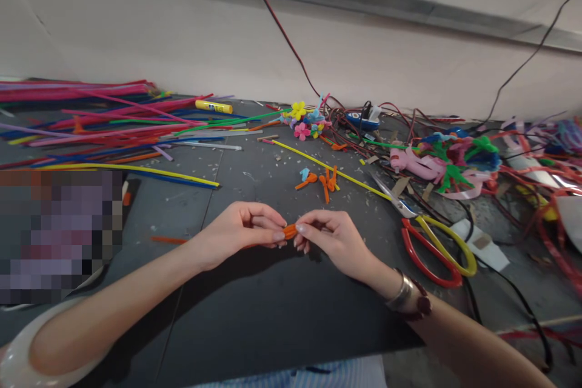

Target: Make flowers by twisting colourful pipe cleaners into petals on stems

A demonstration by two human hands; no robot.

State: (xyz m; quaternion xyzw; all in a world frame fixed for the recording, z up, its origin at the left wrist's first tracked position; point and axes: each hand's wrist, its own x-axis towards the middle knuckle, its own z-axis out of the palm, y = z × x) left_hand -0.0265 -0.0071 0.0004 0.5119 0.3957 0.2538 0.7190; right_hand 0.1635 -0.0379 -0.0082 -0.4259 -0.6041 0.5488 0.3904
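Two narrow pinches, from my left hand and my right hand, hold a coiled orange pipe cleaner between them above the black worktable. Loose orange pieces lie ahead, just beside a long yellow pipe cleaner, and scissors with red and yellow handles lie near my right hand.

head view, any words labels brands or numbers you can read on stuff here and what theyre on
"Tel" (uncertain): blue lettering on the yellow tube, likely a glue stick; the rest of its print is too blurred to read.
Blue and white device: any marks are too small to read.
Scissors: no readable marking.
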